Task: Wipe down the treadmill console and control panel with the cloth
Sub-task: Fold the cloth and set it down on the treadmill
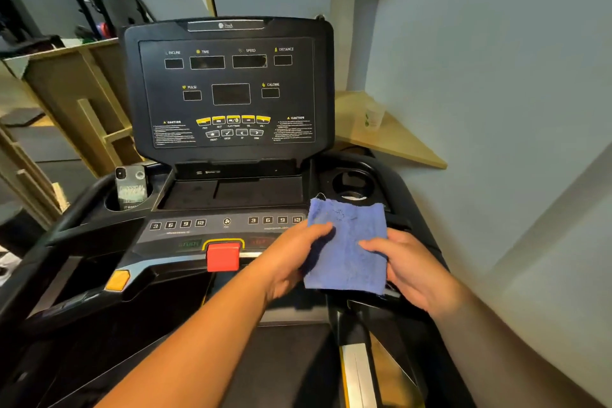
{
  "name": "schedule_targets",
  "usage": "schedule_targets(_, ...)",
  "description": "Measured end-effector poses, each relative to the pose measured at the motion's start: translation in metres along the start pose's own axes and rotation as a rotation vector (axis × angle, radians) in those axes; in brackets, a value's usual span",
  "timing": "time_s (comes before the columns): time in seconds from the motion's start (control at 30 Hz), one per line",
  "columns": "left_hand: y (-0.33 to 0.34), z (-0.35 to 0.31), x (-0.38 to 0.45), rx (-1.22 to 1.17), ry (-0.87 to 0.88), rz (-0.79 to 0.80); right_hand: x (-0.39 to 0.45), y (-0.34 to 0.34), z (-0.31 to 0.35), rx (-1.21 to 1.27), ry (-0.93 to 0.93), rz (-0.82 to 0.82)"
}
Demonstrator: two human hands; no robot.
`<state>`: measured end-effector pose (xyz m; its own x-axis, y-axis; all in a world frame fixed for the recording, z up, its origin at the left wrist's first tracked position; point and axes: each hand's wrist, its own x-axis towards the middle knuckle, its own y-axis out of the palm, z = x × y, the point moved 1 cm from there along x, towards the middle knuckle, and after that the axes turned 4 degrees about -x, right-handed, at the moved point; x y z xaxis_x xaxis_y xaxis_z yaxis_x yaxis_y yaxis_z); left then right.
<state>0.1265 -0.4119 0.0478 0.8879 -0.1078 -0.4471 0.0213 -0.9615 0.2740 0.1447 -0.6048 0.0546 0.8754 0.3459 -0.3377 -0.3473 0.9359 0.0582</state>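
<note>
While both hands held the cloth, entries were logged as follows.

Fingers, left: the left hand (pixel 298 252) gripped the cloth's left edge, thumb on top and fingers curled beneath, out of sight.
Fingers, right: the right hand (pixel 407 265) pinched the right edge, thumb laid on the upper face and fingers tucked under.
Cloth position: the blue cloth (pixel 347 248) was stretched flat between the two hands, above the right end of the control panel (pixel 198 232) and just in front of the right cup holder (pixel 352 180); contact with the panel could not be told.
Cloth handling (judged): terry pile, soft, limp and light; not fragile, and unlikely to slip. It looked best held by opposite edges to fold, or bunched under a flat palm to wipe.
Console: the upright console (pixel 228 89) stood beyond the panel, its displays dark, well apart from the cloth.
Stage (judged): wiping looked not yet begun on the display face.
Risk (judged): pressing on the keys or the red stop button (pixel 223 256) could trigger them.
Count, hands: two.
Count, cloths: one.
Count, number keys: eight, in two rows of four.
Count, red buttons: one.
Count, cup holders: two.
Count, phones: one phone (pixel 130 187), standing in the left holder.
Count, cups: one cup (pixel 373 116) on the corner shelf (pixel 400 142).
</note>
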Motion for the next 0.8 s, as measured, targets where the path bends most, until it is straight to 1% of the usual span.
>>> schedule_targets(0.07, -0.005, 0.001, -0.001, 0.041, 0.052, 0.071, -0.003, -0.003, 0.0, 0.046, 0.012, 0.004)
schedule_targets(0.17, -0.012, 0.002, 0.0, 0.01, 0.128, 0.076, -0.006, -0.005, 0.002, 0.034, -0.034, 0.053)
schedule_targets(0.3, -0.013, -0.006, -0.001, -0.027, 0.233, 0.043, -0.01, -0.003, 0.008, -0.02, -0.169, -0.041)
schedule_targets(0.37, -0.016, -0.011, -0.002, -0.085, 0.228, 0.015, -0.01, -0.006, 0.009, -0.069, -0.219, -0.077)
schedule_targets(0.4, -0.019, -0.012, -0.002, -0.153, 0.214, 0.021, -0.01, -0.008, 0.008, -0.083, -0.232, -0.07)
schedule_targets(0.47, -0.021, -0.012, -0.001, -0.29, 0.188, 0.062, -0.01, -0.014, 0.004, -0.078, -0.237, -0.016)
schedule_targets(0.5, -0.021, -0.012, -0.001, -0.296, 0.184, 0.064, -0.011, -0.017, 0.0, -0.067, -0.228, 0.014)
schedule_targets(0.57, -0.02, -0.011, 0.005, -0.17, 0.197, 0.027, -0.014, -0.023, -0.011, -0.02, -0.195, 0.054)
schedule_targets(0.63, -0.016, -0.012, 0.014, 0.054, 0.252, 0.006, -0.018, -0.026, -0.023, 0.028, -0.175, 0.049)
schedule_targets(0.73, 0.005, -0.022, 0.028, 0.386, 0.355, -0.041, -0.024, -0.027, -0.043, 0.028, -0.121, -0.063)
schedule_targets(0.8, 0.025, -0.026, 0.042, 0.516, 0.396, -0.03, -0.03, -0.027, -0.056, 0.002, -0.083, -0.127)
